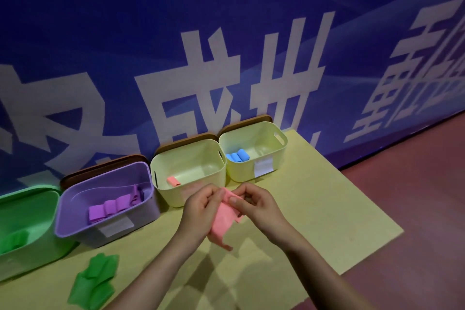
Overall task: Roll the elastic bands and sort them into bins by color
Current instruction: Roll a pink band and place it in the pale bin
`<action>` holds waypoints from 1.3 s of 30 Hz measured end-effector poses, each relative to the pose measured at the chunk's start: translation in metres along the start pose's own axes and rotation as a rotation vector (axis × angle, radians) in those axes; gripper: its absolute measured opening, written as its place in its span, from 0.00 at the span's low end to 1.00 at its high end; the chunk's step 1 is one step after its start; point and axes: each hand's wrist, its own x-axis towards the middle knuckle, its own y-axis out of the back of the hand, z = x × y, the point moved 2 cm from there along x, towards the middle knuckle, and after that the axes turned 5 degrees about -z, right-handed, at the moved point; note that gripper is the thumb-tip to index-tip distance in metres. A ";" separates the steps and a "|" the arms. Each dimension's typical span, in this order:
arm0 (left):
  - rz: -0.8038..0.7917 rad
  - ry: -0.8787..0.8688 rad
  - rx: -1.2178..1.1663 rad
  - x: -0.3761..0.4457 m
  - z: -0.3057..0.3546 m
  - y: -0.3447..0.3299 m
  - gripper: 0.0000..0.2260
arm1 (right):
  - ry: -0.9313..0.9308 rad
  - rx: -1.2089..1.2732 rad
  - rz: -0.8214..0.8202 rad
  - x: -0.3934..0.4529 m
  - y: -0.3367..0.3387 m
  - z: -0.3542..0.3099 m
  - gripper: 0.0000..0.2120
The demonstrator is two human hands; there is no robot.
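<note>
1. Both hands hold the pink band (pixel 222 221) above the mat (pixel 314 209); the left hand (pixel 201 205) and right hand (pixel 254 202) each pinch its top edge.
2. The band hangs down and toward the person, long axis running from the fingertips to its free lower end.
3. The bin (pixel 164 189) with a pink roll (pixel 173 181) sits just beyond the left hand, the nearer one.

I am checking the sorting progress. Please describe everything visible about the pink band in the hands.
The pink elastic band is a flat, matte, soft-looking strip, not yet rolled. The left hand and right hand pinch its upper end; the rest hangs crumpled above the yellow table, in front of the cream bin holding one pink roll.
</note>
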 end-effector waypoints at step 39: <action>0.135 0.238 -0.213 0.005 0.000 0.017 0.11 | 0.012 -0.143 -0.060 0.035 -0.012 -0.008 0.06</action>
